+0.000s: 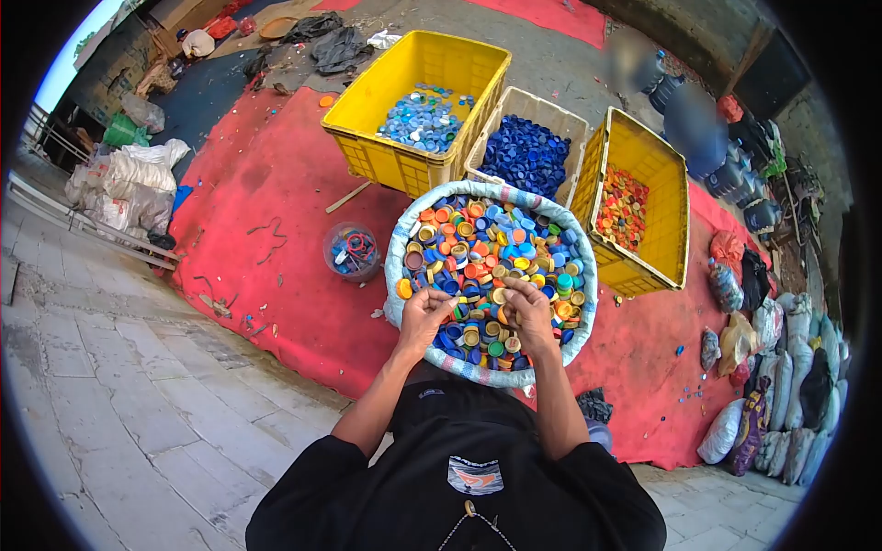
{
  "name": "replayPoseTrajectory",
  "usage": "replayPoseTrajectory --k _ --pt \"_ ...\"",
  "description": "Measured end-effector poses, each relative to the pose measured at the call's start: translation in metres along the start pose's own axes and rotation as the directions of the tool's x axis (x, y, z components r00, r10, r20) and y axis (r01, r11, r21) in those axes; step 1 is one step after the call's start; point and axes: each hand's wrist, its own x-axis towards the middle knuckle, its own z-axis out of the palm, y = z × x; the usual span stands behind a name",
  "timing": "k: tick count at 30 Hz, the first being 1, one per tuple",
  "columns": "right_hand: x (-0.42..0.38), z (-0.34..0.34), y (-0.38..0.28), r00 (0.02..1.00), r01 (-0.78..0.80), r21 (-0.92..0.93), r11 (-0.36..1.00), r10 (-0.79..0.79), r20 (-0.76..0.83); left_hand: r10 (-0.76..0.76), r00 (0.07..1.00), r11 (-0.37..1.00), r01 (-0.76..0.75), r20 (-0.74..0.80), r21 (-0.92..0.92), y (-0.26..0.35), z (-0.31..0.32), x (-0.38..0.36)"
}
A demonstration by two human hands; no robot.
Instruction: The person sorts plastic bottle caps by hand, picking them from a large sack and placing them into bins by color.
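Note:
A round basket with a pale cloth-wrapped rim (397, 266) is in front of my body, full of mixed bottle caps (478, 248). Over its near left part, my left hand (426, 320) has its fingers pinched together around something too small to make out. My right hand (530, 314) is over the near right part of the caps, its thumb and fingers closed on a tan cap (500, 296). Beyond the basket stand a yellow crate (390, 163) with light blue caps, a white crate (562, 118) with dark blue caps, and a yellow crate (668, 202) with orange and red caps.
A clear bucket (353, 253) with assorted small items stands left of the basket on the red sheet (303, 312). White sacks (133, 184) lie at the far left. Filled sacks (781, 386) and large bottles (694, 129) line the right side.

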Motion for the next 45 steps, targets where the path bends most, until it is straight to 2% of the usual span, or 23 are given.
replayPoseTrajectory --k 1,2,3,4,7,9,15,23,26,29,30,33,35,36,37,38,39,41,43,44,45 --pt "-0.008 -0.011 -0.001 0.994 -0.105 0.311 0.945 0.088 0.066 0.091 0.996 0.984 -0.091 0.009 0.155 -0.006 0.005 0.005" --pt "-0.017 -0.016 0.000 0.992 -0.128 0.470 0.873 0.103 0.079 0.183 0.983 0.935 -0.184 0.033 0.302 -0.011 0.010 0.012" --pt "-0.023 -0.025 0.005 0.991 -0.128 0.545 0.829 0.092 0.094 0.273 0.960 0.856 -0.275 0.069 0.439 -0.012 0.016 0.018" --pt "-0.029 -0.031 0.011 0.990 -0.139 0.577 0.805 0.111 0.084 0.404 0.908 0.778 -0.403 0.107 0.483 -0.019 0.021 0.027" --pt "-0.049 -0.042 0.018 0.981 -0.182 0.640 0.746 0.183 0.065 0.452 0.866 0.545 -0.460 0.216 0.701 -0.016 0.036 0.038" --pt "-0.064 -0.042 0.023 0.982 -0.149 0.649 0.746 0.190 0.007 0.390 0.886 0.496 -0.431 0.250 0.754 -0.014 0.045 0.043" --pt "-0.081 -0.038 0.031 0.990 -0.126 0.624 0.771 0.140 0.027 0.350 0.881 0.318 -0.431 0.318 0.845 -0.019 0.059 0.056" --pt "-0.081 -0.040 0.033 0.991 -0.125 0.607 0.784 0.128 0.039 0.271 0.914 0.320 -0.381 0.302 0.867 -0.017 0.064 0.063" --pt "-0.079 -0.041 0.034 0.990 -0.131 0.594 0.794 0.131 0.042 0.278 0.927 0.415 -0.353 0.252 0.839 -0.020 0.064 0.064" --pt "-0.077 -0.038 0.033 0.989 -0.141 0.575 0.806 0.133 0.056 0.224 0.940 0.452 -0.333 0.256 0.828 -0.024 0.062 0.066" --pt "-0.076 -0.037 0.032 0.989 -0.144 0.569 0.810 0.131 0.064 0.262 0.932 0.455 -0.347 0.249 0.820 -0.024 0.063 0.065" --pt "-0.076 -0.033 0.022 0.988 -0.147 0.546 0.825 0.153 0.035 0.425 0.849 0.486 -0.507 0.314 0.712 -0.033 0.057 0.070" --pt "-0.072 -0.030 0.018 0.987 -0.138 0.509 0.849 0.162 -0.003 0.233 0.950 0.794 -0.308 0.206 0.524 -0.031 0.054 0.066" --pt "-0.068 -0.029 0.016 0.987 -0.127 0.481 0.868 0.157 -0.022 0.121 0.977 0.899 -0.182 0.173 0.399 -0.024 0.053 0.061" --pt "-0.064 -0.028 0.014 0.988 -0.117 0.451 0.885 0.151 -0.041 -0.008 0.985 0.974 -0.031 0.171 0.226 -0.013 0.050 0.054" --pt "-0.058 -0.027 0.009 0.989 -0.125 0.413 0.902 0.147 -0.021 -0.134 0.972 0.991 0.128 0.192 0.043 -0.001 0.045 0.045" --pt "-0.052 -0.022 0.001 0.988 -0.115 0.372 0.921 0.145 -0.054 -0.246 0.940 0.949 0.283 0.237 -0.138 0.005 0.039 0.040" --pt "-0.039 -0.013 -0.013 0.992 -0.066 0.138 0.988 0.080 -0.099 -0.301 0.908 0.811 0.404 0.291 -0.424 0.015 0.033 0.026" --pt "-0.015 -0.014 -0.011 0.993 -0.012 -0.206 0.978 -0.012 -0.116 -0.302 0.873 0.658 0.481 0.382 -0.579 0.008 0.017 0.024" --pt "-0.002 -0.015 -0.008 0.983 0.079 -0.493 0.866 -0.151 -0.107 -0.310 0.868 0.606 0.494 0.387 -0.623 0.003 0.012 0.022" --pt "0.009 -0.013 -0.010 0.958 0.154 -0.732 0.663 -0.282 -0.055 -0.316 0.863 0.551 0.505 0.394 -0.665 -0.002 0.008 0.020"
